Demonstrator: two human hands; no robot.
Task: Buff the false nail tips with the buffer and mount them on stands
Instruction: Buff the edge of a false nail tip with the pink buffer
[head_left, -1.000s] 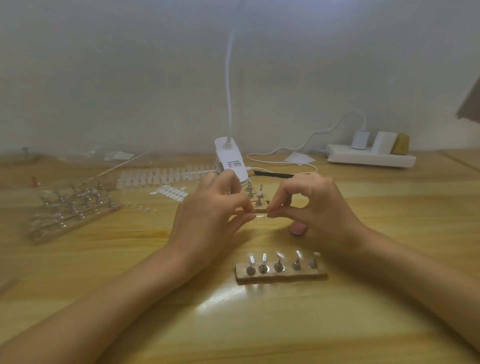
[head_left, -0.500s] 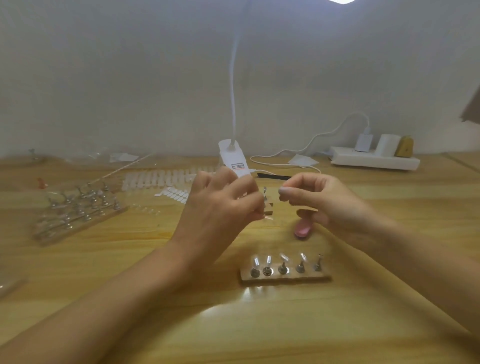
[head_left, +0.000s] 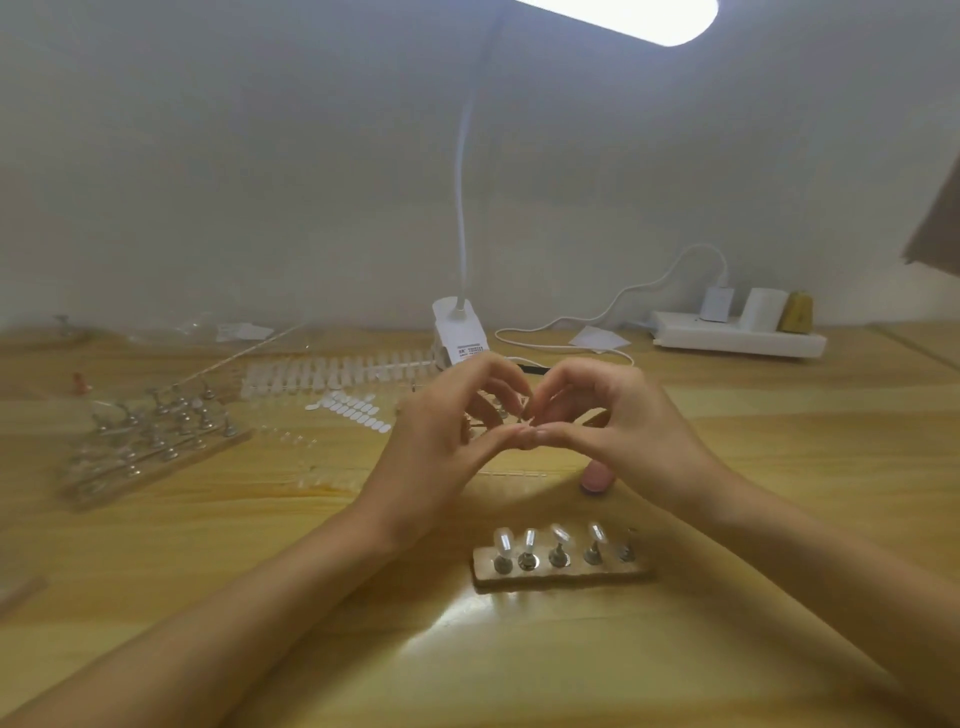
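Yellow wood-grain table (head_left: 208, 597), whitish nail tips (head_left: 337, 371), white lamp (head_left: 460, 332), pink object (head_left: 595, 478).

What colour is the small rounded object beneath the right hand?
Pink; the rounded object shows in the head view.

Only one piece of print is seen: a white label (head_left: 469, 354) stuck on the white lamp base (head_left: 457, 327), which stands at the back of the desk (head_left: 260, 597) just behind the hands. A reddish strip is carried along the label's upper edge, with a short row of dark characters beside it and finer dark lines beneath. None of this print can be read, as the characters are too small and blurred. It cannot be told whether letters or numbers are meant. No other text, brand, number or sign can be made out anywhere in the view.
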